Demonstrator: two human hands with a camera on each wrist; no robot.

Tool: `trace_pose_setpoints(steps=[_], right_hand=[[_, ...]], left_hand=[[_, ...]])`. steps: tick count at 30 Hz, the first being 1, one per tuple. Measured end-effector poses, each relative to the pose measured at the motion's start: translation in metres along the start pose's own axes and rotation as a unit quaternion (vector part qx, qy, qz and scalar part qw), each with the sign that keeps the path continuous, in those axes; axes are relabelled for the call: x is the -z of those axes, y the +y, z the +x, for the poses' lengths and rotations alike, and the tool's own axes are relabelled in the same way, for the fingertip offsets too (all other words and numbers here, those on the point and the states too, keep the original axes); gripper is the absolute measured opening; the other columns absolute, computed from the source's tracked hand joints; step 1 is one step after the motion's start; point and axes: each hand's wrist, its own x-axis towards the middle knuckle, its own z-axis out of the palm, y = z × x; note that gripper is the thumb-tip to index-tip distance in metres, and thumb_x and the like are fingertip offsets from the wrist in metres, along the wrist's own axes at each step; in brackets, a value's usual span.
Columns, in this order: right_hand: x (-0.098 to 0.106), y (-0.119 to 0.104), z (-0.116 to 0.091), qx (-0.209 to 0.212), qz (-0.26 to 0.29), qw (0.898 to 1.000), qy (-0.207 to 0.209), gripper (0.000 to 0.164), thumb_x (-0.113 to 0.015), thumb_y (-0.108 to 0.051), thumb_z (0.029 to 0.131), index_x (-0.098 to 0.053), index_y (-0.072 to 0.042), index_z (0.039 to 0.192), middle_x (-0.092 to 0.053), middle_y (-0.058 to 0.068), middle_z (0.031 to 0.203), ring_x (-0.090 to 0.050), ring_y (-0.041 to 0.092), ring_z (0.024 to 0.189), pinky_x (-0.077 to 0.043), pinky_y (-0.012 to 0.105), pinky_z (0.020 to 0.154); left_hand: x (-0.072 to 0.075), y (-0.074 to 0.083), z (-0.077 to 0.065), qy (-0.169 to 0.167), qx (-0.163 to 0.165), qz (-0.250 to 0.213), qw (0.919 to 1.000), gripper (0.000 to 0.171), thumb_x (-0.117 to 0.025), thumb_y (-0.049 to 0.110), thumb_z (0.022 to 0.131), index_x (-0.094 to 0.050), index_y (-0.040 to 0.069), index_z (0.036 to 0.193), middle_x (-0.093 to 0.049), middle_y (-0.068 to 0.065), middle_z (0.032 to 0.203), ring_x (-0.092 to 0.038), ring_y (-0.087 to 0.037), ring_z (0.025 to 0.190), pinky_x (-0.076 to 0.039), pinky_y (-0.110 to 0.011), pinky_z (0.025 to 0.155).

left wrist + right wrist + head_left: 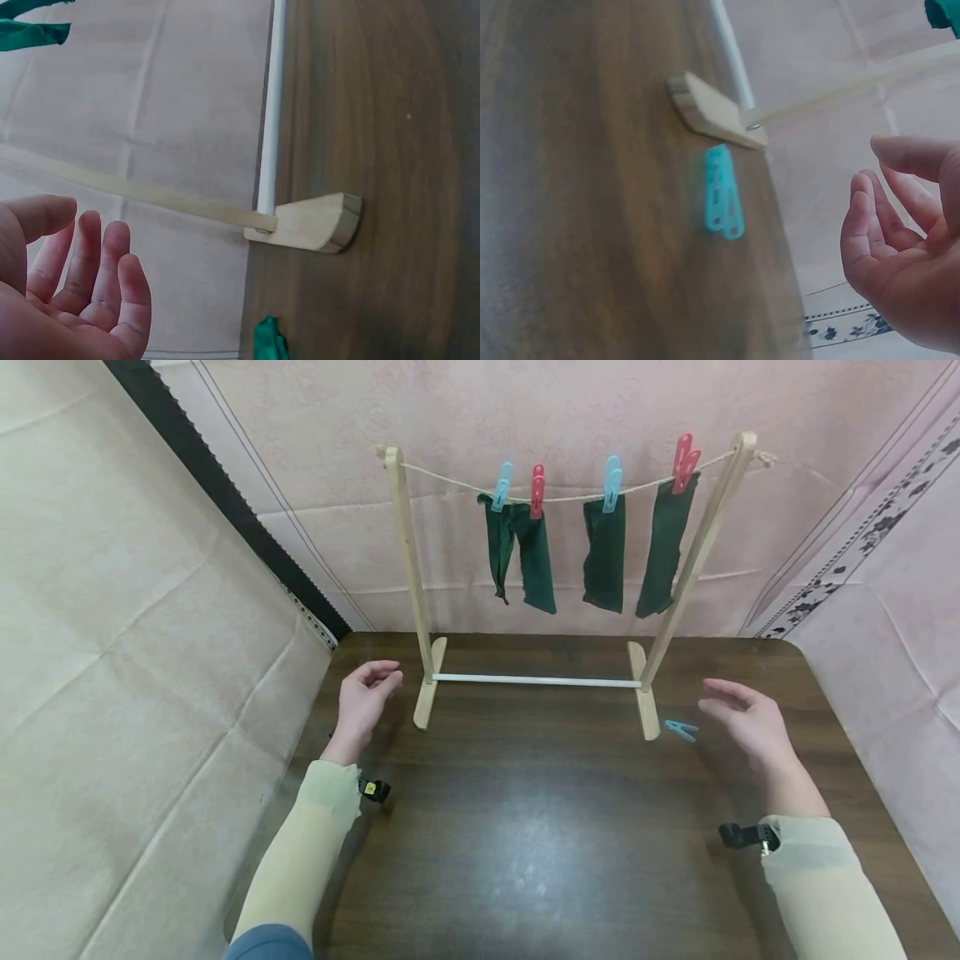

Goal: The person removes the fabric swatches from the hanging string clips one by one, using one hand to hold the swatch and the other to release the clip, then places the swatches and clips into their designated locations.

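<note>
My left hand (362, 700) hovers left of the rack's left foot (429, 685), fingers loosely bent and nothing in them. To the right of the rack, my right hand (746, 722) is likewise empty, its fingers loosely curved. Just left of its fingertips a blue clothespin (681, 730) lies on the table. From the rope (566, 499) of the small wooden rack hang dark green cloth pieces (603, 556), held by blue clothespins (612, 483) and red clothespins (537, 492). In the left wrist view, a bit of green cloth (270, 340) lies on the table; my left arm mostly hides it from the head view.
A white crossbar (536, 680) joins the rack's feet low over the brown table (525, 793). Wooden posts (408, 556) rise on both sides. Pale patterned cloth (315, 427) hangs behind the table, with more pale cloth (150, 693) on the left.
</note>
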Motion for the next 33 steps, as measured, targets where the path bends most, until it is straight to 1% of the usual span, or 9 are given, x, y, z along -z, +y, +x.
trace_pose_setpoints(steps=[3,7,11,14,18,23,28,30,33], right_hand=[[0.001,-0.007,0.0,0.004,0.01,1.0,0.002,0.06,-0.073,-0.042,0.103,-0.056,-0.019,0.156,-0.066,-0.017,0.134,-0.061,-0.007,0.113,-0.045,0.013,0.089],[0.003,-0.016,0.0,0.031,0.016,0.999,0.009,0.058,-0.074,-0.037,0.103,-0.058,-0.016,0.154,-0.066,-0.024,0.125,-0.062,-0.011,0.109,-0.046,0.009,0.086],[0.004,-0.026,-0.003,0.055,0.018,0.998,0.015,0.055,-0.074,-0.033,0.104,-0.059,-0.012,0.153,-0.066,-0.028,0.122,-0.063,-0.012,0.107,-0.046,0.008,0.086],[0.004,-0.033,-0.006,0.063,0.023,0.998,0.016,0.054,-0.074,-0.032,0.104,-0.059,-0.012,0.152,-0.066,-0.026,0.124,-0.064,-0.012,0.107,-0.045,0.008,0.087],[0.005,-0.043,-0.009,0.07,0.027,0.997,0.015,0.054,-0.074,-0.031,0.104,-0.059,-0.012,0.152,-0.066,-0.023,0.128,-0.064,-0.011,0.109,-0.045,0.008,0.088],[0.008,-0.053,-0.013,0.086,0.018,0.996,0.017,0.052,-0.074,-0.03,0.104,-0.061,-0.012,0.151,-0.067,-0.025,0.123,-0.064,-0.009,0.109,-0.046,0.008,0.086],[0.01,-0.065,-0.018,0.113,0.017,0.993,0.021,0.049,-0.075,-0.026,0.103,-0.063,-0.01,0.148,-0.068,-0.026,0.121,-0.065,-0.008,0.108,-0.047,0.008,0.086],[0.011,-0.071,-0.02,0.122,0.016,0.992,0.021,0.048,-0.075,-0.025,0.103,-0.064,-0.01,0.147,-0.069,-0.025,0.121,-0.066,-0.008,0.108,-0.048,0.008,0.086],[0.013,-0.081,-0.022,0.133,0.013,0.991,0.023,0.047,-0.076,-0.024,0.103,-0.064,-0.009,0.146,-0.069,-0.025,0.12,-0.066,-0.007,0.107,-0.049,0.009,0.084]], left_hand=[[-0.002,0.006,-0.001,-0.004,-0.007,0.002,1.0,0.023,-0.078,0.026,0.101,-0.077,0.012,0.12,-0.073,-0.005,0.106,-0.069,-0.036,0.101,-0.056,-0.028,0.079],[-0.005,0.014,-0.001,-0.007,-0.015,-0.005,0.9998,0.023,-0.08,0.024,0.1,-0.077,0.011,0.119,-0.073,-0.004,0.105,-0.07,-0.023,0.095,-0.056,-0.027,0.077],[-0.006,0.022,-0.002,-0.011,-0.019,-0.012,0.9997,0.025,-0.08,0.023,0.099,-0.077,0.008,0.119,-0.073,-0.003,0.105,-0.07,-0.033,0.101,-0.056,-0.027,0.079],[-0.006,0.027,-0.003,-0.012,-0.023,-0.011,0.9996,0.025,-0.08,0.022,0.099,-0.076,0.007,0.119,-0.074,-0.003,0.105,-0.069,-0.04,0.106,-0.055,-0.027,0.08],[-0.007,0.034,-0.004,-0.018,-0.032,-0.007,0.9993,0.023,-0.079,0.021,0.1,-0.076,0.007,0.118,-0.074,-0.004,0.105,-0.07,-0.038,0.105,-0.055,-0.03,0.082],[-0.01,0.043,-0.003,-0.025,-0.043,-0.006,0.9988,0.018,-0.079,0.018,0.1,-0.077,0.008,0.115,-0.076,-0.004,0.103,-0.072,-0.031,0.1,-0.054,-0.027,0.078],[-0.012,0.05,0.001,-0.034,-0.055,-0.008,0.9979,0.02,-0.079,0.016,0.1,-0.076,0.004,0.116,-0.075,-0.003,0.101,-0.071,-0.037,0.101,-0.055,-0.028,0.077],[-0.013,0.054,0.002,-0.037,-0.061,-0.006,0.9974,0.022,-0.079,0.015,0.1,-0.076,0.002,0.117,-0.075,-0.003,0.101,-0.07,-0.034,0.099,-0.055,-0.03,0.079],[-0.015,0.06,0.004,-0.042,-0.068,-0.002,0.9968,0.025,-0.078,0.015,0.1,-0.075,-0.001,0.119,-0.074,-0.001,0.099,-0.069,-0.026,0.094,-0.054,-0.03,0.079]])
